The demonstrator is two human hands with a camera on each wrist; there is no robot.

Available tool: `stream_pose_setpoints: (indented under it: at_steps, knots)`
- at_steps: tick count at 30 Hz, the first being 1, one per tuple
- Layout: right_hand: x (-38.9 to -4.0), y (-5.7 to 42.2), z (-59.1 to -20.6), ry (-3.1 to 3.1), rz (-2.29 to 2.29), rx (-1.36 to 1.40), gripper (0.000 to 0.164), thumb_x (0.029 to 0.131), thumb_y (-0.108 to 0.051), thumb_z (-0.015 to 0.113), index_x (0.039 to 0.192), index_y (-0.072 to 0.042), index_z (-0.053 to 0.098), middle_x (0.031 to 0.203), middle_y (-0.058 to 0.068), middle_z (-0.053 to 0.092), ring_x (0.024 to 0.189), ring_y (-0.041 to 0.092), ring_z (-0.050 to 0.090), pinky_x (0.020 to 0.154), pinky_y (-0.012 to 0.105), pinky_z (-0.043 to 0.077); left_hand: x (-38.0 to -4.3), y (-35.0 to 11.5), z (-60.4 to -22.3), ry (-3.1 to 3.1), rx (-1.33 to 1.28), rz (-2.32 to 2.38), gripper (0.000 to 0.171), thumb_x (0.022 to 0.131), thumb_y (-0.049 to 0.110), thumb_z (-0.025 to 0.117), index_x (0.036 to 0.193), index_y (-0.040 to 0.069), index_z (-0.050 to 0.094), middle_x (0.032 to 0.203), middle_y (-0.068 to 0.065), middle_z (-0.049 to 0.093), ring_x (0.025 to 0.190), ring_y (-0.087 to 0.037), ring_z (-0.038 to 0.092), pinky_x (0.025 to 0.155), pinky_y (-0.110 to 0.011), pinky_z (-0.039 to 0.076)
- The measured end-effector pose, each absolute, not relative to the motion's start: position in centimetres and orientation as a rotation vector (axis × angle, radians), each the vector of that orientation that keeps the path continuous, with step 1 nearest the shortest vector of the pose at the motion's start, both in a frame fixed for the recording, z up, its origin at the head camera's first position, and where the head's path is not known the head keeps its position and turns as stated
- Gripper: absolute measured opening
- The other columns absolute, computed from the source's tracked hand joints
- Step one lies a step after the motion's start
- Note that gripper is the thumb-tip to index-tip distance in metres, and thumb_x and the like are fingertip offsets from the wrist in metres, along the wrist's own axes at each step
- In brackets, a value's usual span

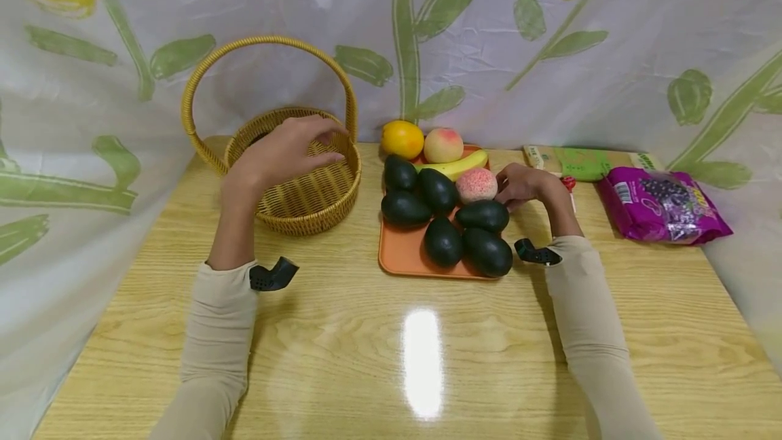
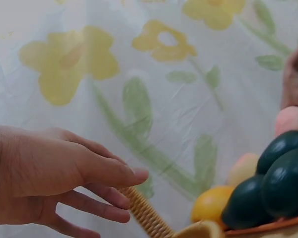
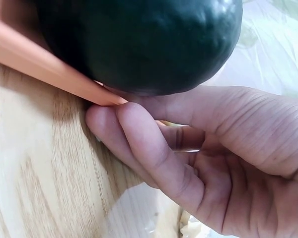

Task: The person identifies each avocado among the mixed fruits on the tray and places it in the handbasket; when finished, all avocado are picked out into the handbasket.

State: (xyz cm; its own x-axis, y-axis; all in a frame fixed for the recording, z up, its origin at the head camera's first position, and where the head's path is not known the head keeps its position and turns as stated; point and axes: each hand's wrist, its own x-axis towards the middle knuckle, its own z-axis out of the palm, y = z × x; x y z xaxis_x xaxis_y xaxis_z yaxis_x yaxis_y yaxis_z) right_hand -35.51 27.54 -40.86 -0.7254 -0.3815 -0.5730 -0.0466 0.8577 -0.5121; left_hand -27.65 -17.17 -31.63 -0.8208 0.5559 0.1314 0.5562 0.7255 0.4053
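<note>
My right hand [image 1: 520,182] pinches the right edge of an orange tray [image 1: 398,250], beside a speckled pink peach [image 1: 476,185]. In the right wrist view, fingertips press under the tray's rim [image 3: 44,74] and the thumb lies on top, partly hidden by a dark green avocado [image 3: 144,44]. Several avocados [image 1: 442,243] lie on the tray, with a yellow banana [image 1: 455,167], a paler peach [image 1: 444,145] and an orange-yellow fruit [image 1: 403,139] behind them. Over the wicker basket [image 1: 305,224] hovers my left hand [image 1: 290,147], fingers relaxed and holding nothing.
The basket's tall handle [image 1: 269,41] arches up on the left. To the right lie a purple package with a grape picture [image 1: 666,212], a red lollipop [image 1: 569,183] and a flat brown-and-green packet [image 1: 586,163]. A flowered cloth [image 1: 464,73] hangs behind the wooden table [image 1: 342,358].
</note>
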Motion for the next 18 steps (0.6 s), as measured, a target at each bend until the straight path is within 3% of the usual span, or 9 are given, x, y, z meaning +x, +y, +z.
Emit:
stream_pose_setpoints:
  at_steps: [18]
  knots:
    - [-34.9, 27.5, -40.6, 2.349, -0.617, -0.318, 0.038, 0.093, -0.013, 0.07, 0.124, 0.008, 0.064, 0.11, 0.014, 0.063, 0.081, 0.013, 0.062, 0.07, 0.022, 0.058, -26.7, -11.9, -32.2, -2.865, -1.179, -0.733, 0.041, 0.101, 0.024, 0.071, 0.138, 0.006, 0.065, 0.135, -0.013, 0.067, 0.116, -0.029, 0.067, 0.101, -0.045, 0.056]
